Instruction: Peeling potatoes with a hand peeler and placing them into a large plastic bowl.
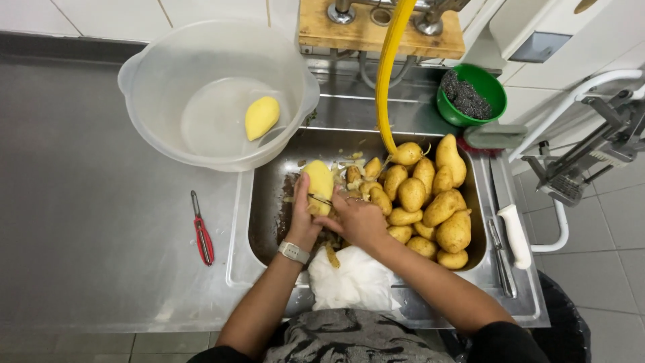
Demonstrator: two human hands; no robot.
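Two hands: over steel sink [269,202]
Left hand [304,216]: fingers wrapped round peeled yellow potato [320,185]
Right hand [359,220]: fingers closed on small peeler [321,199], touching potato

Even, bright light falls from overhead, with no harsh shadows. The steel counter [101,222] shows a soft dull sheen rather than glare, and the clear bowl [215,94] catches pale highlights along its rim. Inside the sink [269,222] it is darker near the left wall. The view is sharp at centre; lines bend slightly outward toward the edges.
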